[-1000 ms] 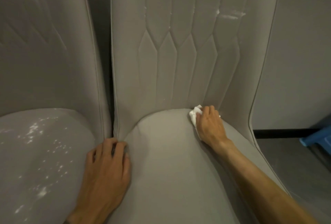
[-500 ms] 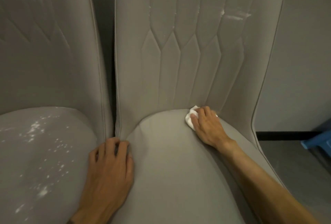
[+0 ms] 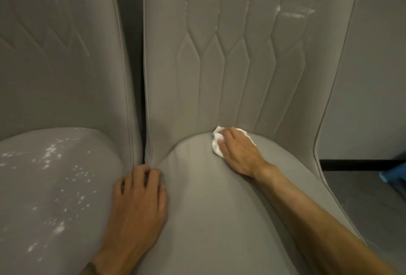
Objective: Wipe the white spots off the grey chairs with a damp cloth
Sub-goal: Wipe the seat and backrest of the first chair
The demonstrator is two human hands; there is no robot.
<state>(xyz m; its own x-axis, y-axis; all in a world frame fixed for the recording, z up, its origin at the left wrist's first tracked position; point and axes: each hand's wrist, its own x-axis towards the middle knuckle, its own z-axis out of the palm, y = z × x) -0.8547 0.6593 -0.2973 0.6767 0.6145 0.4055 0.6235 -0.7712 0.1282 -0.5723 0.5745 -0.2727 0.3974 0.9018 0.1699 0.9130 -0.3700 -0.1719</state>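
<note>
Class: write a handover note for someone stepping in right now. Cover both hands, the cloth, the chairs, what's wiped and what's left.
The right hand grips the cloth at the back of the right seat, against the backrest crease.
The left hand rests at the gap between the seats, fingers bent; whether it grips is unclear.
Done: the right seat looks spot-free.
Left: a smear and small specks high on the right backrest; the left seat is heavily spotted; the left backrest has a streak near its top.
</note>
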